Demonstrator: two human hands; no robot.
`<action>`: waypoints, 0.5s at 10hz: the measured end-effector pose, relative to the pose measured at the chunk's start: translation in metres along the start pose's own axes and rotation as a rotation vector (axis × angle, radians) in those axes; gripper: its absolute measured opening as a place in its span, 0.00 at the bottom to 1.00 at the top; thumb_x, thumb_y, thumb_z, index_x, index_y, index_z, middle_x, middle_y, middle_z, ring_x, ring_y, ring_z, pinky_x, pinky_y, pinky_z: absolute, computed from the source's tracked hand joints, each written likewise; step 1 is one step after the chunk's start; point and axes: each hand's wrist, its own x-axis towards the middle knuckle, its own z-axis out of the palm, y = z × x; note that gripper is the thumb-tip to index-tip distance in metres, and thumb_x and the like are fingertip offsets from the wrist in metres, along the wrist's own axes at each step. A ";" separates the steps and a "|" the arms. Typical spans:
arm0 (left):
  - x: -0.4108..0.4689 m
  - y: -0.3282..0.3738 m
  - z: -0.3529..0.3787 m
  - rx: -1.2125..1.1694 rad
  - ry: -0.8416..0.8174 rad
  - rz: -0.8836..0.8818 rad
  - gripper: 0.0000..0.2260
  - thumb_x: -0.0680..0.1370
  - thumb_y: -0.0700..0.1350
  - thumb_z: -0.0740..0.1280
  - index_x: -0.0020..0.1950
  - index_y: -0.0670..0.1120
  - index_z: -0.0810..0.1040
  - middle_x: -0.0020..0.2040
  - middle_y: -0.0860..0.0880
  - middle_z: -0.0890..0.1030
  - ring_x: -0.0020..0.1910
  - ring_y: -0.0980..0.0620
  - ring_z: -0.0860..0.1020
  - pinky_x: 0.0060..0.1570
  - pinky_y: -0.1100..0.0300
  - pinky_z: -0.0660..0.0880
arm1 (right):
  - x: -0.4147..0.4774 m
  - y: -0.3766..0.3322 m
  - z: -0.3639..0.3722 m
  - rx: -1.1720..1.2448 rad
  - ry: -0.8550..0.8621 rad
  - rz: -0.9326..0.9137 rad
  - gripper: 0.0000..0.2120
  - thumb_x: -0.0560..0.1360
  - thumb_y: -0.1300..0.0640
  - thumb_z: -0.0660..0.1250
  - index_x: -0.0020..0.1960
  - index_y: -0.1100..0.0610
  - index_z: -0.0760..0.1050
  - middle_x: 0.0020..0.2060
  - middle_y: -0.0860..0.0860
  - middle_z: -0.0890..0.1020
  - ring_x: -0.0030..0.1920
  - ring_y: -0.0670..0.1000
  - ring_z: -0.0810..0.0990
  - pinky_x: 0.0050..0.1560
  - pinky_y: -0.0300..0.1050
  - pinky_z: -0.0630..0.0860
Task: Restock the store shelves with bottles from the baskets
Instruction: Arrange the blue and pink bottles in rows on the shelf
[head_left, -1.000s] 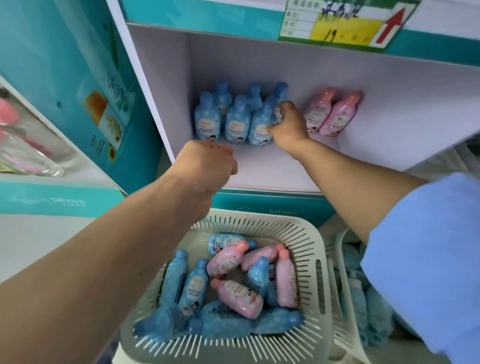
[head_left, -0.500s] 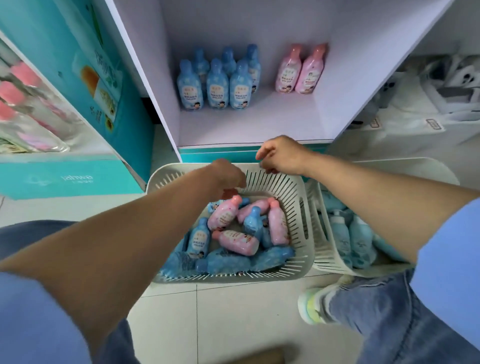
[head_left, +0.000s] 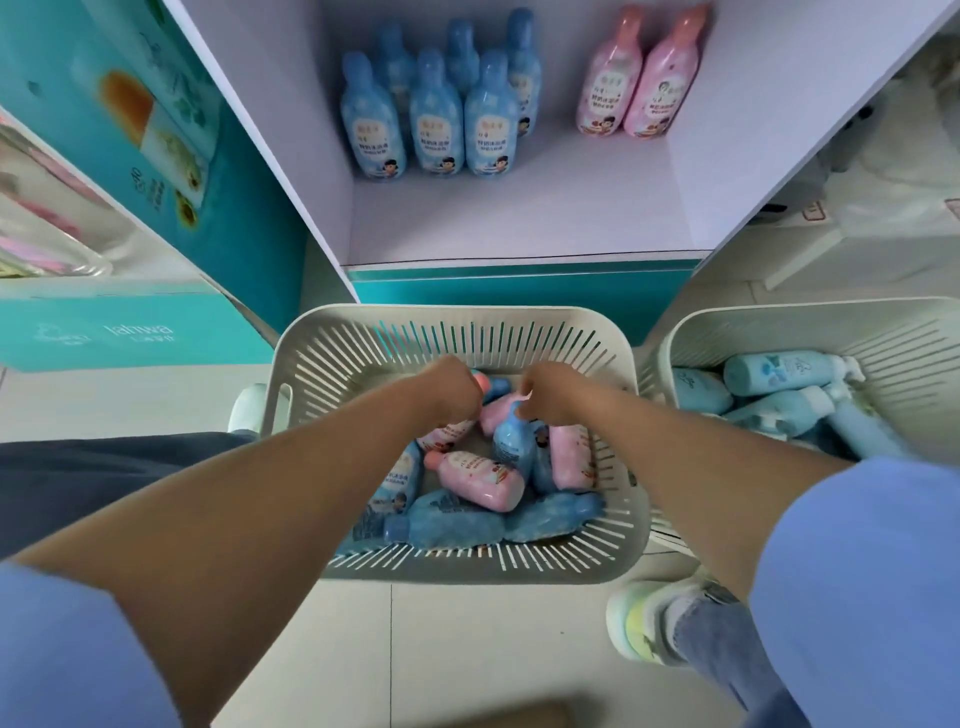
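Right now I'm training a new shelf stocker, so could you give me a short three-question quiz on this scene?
1. True or false: two pink bottles stand on the shelf.
2. Where are the left hand and the right hand? A: on the shelf. B: in the middle basket. C: flat on the floor.
3. Fill in: the large bottles lying in the right basket are all light ____.
Key: 1 true; 2 B; 3 blue.
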 end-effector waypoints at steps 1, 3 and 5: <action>0.012 -0.003 0.006 0.041 -0.003 0.030 0.15 0.79 0.36 0.60 0.64 0.38 0.76 0.48 0.45 0.74 0.46 0.49 0.73 0.49 0.58 0.73 | 0.014 -0.002 0.010 -0.049 -0.057 0.029 0.09 0.74 0.55 0.63 0.38 0.59 0.73 0.39 0.54 0.77 0.43 0.55 0.76 0.41 0.42 0.70; 0.024 -0.015 -0.001 0.205 -0.017 0.025 0.11 0.77 0.37 0.64 0.58 0.37 0.75 0.45 0.42 0.76 0.47 0.47 0.73 0.43 0.59 0.74 | 0.032 -0.004 0.031 -0.131 -0.207 0.013 0.10 0.73 0.45 0.60 0.46 0.51 0.73 0.48 0.50 0.78 0.53 0.54 0.76 0.58 0.50 0.72; 0.025 -0.058 -0.010 0.313 -0.111 -0.107 0.14 0.74 0.36 0.69 0.59 0.36 0.76 0.41 0.45 0.77 0.35 0.51 0.74 0.34 0.62 0.75 | 0.025 -0.018 0.000 -0.134 -0.048 -0.026 0.16 0.69 0.50 0.74 0.52 0.57 0.79 0.48 0.53 0.82 0.48 0.55 0.80 0.48 0.43 0.75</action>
